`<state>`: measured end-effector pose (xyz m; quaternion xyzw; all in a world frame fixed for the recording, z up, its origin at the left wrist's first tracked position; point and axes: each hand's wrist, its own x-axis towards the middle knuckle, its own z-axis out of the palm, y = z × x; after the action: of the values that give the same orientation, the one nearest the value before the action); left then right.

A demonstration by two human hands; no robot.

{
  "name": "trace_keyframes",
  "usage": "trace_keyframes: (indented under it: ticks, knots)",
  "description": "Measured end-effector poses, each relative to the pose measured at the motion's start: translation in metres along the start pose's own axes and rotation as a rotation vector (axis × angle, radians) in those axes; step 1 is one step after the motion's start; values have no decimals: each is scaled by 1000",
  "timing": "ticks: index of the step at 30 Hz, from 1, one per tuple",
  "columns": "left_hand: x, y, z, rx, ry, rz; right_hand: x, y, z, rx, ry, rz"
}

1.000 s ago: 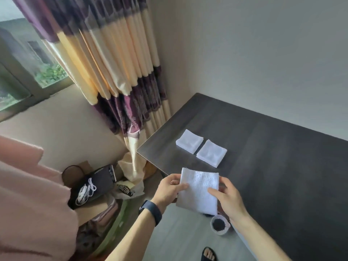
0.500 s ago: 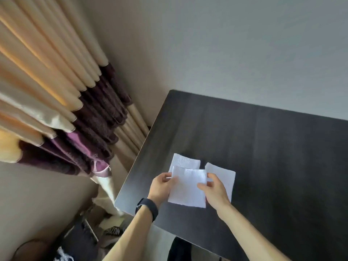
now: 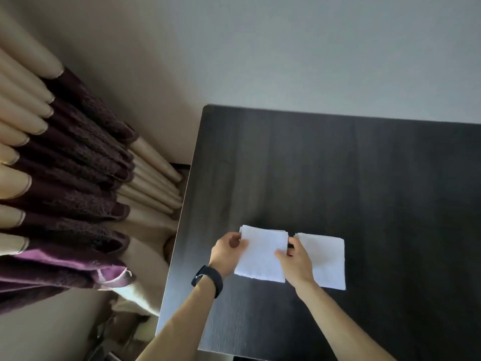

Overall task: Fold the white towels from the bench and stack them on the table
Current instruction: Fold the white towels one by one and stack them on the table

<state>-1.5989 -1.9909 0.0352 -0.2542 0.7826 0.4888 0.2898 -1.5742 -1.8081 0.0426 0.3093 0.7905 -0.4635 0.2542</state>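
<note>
A folded white towel (image 3: 261, 256) is held by both hands over the near left part of the dark table (image 3: 338, 178). My left hand (image 3: 227, 252) pinches its left edge and my right hand (image 3: 296, 261) pinches its right edge. It covers another folded towel, of which only a thin strip along the far edge (image 3: 260, 227) shows. A second folded white towel (image 3: 328, 261) lies flat on the table just to the right, partly behind my right hand. The bench is out of view.
A cream and purple curtain (image 3: 78, 178) hangs left of the table, close to its left edge. A grey wall (image 3: 312, 48) runs behind the table. Clutter lies on the floor at the lower left (image 3: 117, 340).
The view has swung from the floor and window onto the table. Both hands carried the towel forward over the table and now hold it on top of the left folded towel.
</note>
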Motion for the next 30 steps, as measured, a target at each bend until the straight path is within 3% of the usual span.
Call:
trace_keyframes:
  ticks: [7, 10, 12, 14, 16, 17, 20, 30]
  knots:
    - [3, 0, 1, 66, -10, -13, -2, -4, 14, -116, 186, -90]
    - [-5, 6, 2, 138, 57, 58, -5, -2, 18, -212, 236, -128]
    - [-14, 4, 1, 299, 187, 230, -12, 1, 20, -348, 327, -187]
    - [-20, -6, 3, 553, 291, 547, -19, 5, 21, -487, 435, -351]
    - [-18, -18, 10, 801, 275, 772, -17, 15, 24, -646, 478, -550]
    - [-15, -22, 13, 889, 237, 803, -14, 20, 27, -731, 461, -624]
    - [2, -32, 17, 1008, 160, 740, 0, 32, 35, -894, 373, -673]
    - [20, -40, 18, 1075, 152, 680, 24, 44, 34, -942, 293, -680]
